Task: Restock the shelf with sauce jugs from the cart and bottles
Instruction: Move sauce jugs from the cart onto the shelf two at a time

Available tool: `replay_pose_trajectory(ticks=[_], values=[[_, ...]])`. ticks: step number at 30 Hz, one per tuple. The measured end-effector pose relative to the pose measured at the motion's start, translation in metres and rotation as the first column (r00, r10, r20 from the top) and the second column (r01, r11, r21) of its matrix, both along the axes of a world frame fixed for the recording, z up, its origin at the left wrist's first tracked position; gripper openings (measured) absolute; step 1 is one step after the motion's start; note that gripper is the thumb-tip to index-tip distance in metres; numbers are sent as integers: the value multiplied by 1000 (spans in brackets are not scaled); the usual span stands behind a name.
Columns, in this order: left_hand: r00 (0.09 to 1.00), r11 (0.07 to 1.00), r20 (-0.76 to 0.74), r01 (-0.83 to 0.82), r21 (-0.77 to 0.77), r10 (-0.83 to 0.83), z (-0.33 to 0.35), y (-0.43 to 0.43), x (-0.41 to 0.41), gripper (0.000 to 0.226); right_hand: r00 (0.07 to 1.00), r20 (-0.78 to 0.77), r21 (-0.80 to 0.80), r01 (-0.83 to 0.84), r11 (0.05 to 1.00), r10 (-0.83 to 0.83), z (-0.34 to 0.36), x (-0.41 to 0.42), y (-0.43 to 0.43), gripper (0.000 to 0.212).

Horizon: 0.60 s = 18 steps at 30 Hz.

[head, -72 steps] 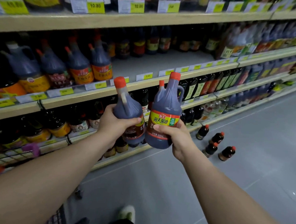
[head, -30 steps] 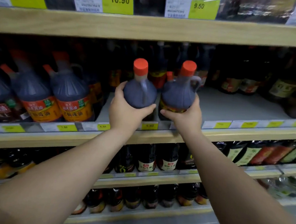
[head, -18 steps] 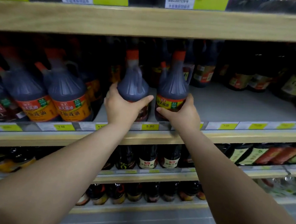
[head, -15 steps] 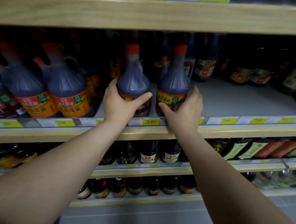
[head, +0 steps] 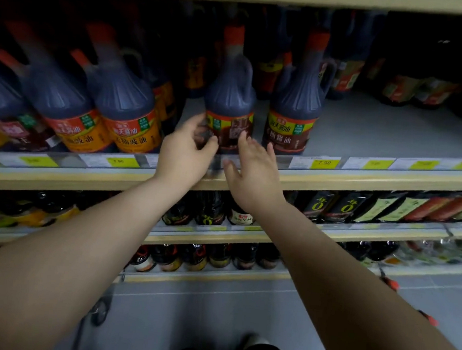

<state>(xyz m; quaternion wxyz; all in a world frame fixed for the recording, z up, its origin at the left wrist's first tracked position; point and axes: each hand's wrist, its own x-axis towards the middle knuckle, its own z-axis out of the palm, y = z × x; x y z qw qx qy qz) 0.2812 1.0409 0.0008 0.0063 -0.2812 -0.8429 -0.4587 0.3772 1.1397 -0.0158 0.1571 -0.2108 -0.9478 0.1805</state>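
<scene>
**Two soy sauce jugs on the shelf, hands at the left one**

Head view, the only one, motion-blurred around the hands. Two soy sauce jugs with red caps stand upright on the middle shelf (head: 378,130), near its front lip: the left jug (head: 231,93) and the right jug (head: 294,108), side by side with a small gap between them. The left hand (head: 185,147) has its fingers loosely curved at the lower left of the left jug's label. It may be touching, but I cannot tell whether it has a real hold. The right hand (head: 254,173) is flat with fingers spread, holding nothing, just in front of the left jug's base. A row of orange-label jugs (head: 127,118) stands further left. Price tags (head: 323,162) run along the shelf lip, and smaller bottles (head: 211,209) sit on the shelf below.

The step looks like facing up. The left jug seems to show a side panel, while the right jug's front label faces out. Best to turn the left jug at its base with both hands and keep it upright. Line its label up with its neighbour, set it back from the lip, and avoid knocking the right jug
</scene>
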Motion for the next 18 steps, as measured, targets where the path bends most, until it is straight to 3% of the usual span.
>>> replay_pose_trajectory(ticks=[8,12,18], values=[[998,994,32,57,-92,-55,3,-2,-23,53,966,248,-160,-33,987,73,27,-48,18,73],[999,993,-4,42,-107,-43,3,-9,-30,50,950,285,-265,-50,963,128,27,-71,25,80],[998,995,16,54,-86,-52,1,-21,-36,49,933,325,-300,-51,953,152,23,-94,21,86]])
